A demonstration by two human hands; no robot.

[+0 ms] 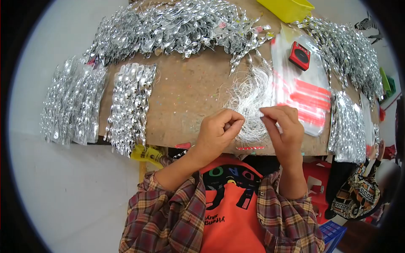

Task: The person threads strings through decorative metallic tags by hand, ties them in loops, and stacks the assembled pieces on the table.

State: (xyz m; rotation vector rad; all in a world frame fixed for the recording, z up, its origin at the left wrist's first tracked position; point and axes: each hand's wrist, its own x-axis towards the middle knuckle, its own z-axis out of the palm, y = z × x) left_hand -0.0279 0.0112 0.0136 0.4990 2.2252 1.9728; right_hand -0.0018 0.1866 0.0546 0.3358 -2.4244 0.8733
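Note:
My left hand [220, 134] is curled with thumb and forefinger pinched together, above the table's near edge. Opposite it, my right hand [283, 131] also pinches, fingertips pointing toward the left one. Whatever lies in either pinch is too fine to make out. Just behind and between both hands spreads a tangled bundle of thin white strings [253, 90]. To the right of the bundle lie clear plastic bags with red strips [310, 96], close beyond my right hand.
A red-and-black device [300, 56] rests on the bags. Silver twisted streamers lie in a large heap [168, 29], a left row [131, 101], bagged packs [76, 103] and a right-hand pile [350, 52]. A yellow bin [289, 10] stands at the back. Another person [358, 192] is at right.

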